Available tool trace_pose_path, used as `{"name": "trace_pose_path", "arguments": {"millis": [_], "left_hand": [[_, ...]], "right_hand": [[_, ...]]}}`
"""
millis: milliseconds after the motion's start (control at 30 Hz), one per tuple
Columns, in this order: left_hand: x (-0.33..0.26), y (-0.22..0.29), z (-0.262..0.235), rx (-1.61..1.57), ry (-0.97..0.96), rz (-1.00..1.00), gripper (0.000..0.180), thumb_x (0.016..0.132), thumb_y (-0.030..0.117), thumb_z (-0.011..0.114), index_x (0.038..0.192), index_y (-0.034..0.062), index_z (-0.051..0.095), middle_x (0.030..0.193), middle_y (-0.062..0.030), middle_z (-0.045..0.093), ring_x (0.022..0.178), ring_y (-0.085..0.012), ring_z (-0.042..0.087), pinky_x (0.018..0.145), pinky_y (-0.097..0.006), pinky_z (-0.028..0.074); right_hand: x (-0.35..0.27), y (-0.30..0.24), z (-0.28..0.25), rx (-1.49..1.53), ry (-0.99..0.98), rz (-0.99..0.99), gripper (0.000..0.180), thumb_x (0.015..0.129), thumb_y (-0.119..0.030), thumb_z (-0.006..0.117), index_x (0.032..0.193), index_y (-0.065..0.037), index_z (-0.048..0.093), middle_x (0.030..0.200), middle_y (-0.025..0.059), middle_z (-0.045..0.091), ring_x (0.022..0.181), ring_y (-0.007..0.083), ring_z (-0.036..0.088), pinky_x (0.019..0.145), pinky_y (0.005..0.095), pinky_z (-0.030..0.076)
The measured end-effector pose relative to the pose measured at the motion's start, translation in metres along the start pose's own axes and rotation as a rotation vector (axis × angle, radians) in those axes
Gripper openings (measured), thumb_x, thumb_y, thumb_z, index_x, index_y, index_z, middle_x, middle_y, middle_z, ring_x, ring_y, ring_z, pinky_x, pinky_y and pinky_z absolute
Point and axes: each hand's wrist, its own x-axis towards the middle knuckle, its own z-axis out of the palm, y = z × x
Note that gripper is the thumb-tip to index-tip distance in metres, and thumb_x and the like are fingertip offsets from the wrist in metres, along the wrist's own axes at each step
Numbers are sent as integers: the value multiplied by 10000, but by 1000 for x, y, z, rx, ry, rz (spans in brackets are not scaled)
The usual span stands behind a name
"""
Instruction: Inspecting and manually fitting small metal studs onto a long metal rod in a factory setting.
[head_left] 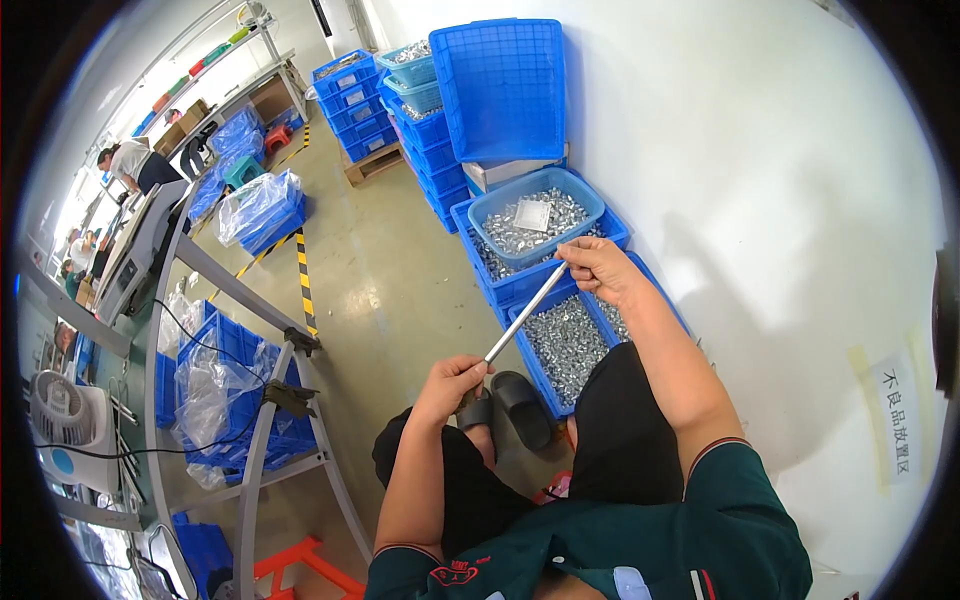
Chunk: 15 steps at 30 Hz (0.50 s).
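A slim silver metal rod (525, 311) slants upward to the right between my hands, above the floor and the edge of a blue bin. My left hand (450, 387) is closed round its lower end. At the upper end, my right hand (597, 268) pinches the rod between thumb and fingers. Just beyond my right hand stands a light blue basket (485, 207) of small silver metal parts with a pale card on top, set on a larger blue crate (500, 290). Nearer to me, a blue bin (540, 373) is filled with similar small parts.
Stacked blue crates (437, 180) and an upright blue tray (497, 90) stand by the white wall (760, 150). At left are a grey-framed workbench (255, 465), a small fan (75, 415) and plastic-covered blue crates (225, 400). A person (135, 165) leans over a far bench.
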Motion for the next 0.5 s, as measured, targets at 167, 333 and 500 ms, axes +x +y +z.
{"name": "trace_pose_path", "arguments": {"millis": [167, 333, 500], "left_hand": [[0, -3, 0, 50, 60, 9, 219, 868, 209, 544, 916, 9, 620, 596, 14, 513, 429, -38, 377, 396, -198, 265], [3, -10, -2, 75, 80, 74, 219, 865, 206, 547, 914, 9, 627, 597, 22, 508, 441, -31, 366, 408, -196, 258], [0, -2, 0, 71, 80, -2, 219, 856, 203, 567, 896, 1, 641, 590, 32, 499, 536, -44, 425, 484, -197, 297]], "right_hand": [[1, 3, 1, -5, 15, 13, 187, 798, -180, 661, 836, -12, 587, 617, -55, 418, 464, 20, 323, 384, 166, 205], [-2, 0, 10, -91, 76, -13, 209, 798, -221, 673, 785, -40, 568, 574, -67, 383, 463, 13, 316, 386, 169, 205], [0, 3, 5, -64, 62, -12, 230, 800, -247, 671, 775, -44, 565, 568, -67, 376, 457, 11, 311, 383, 171, 197]]}}
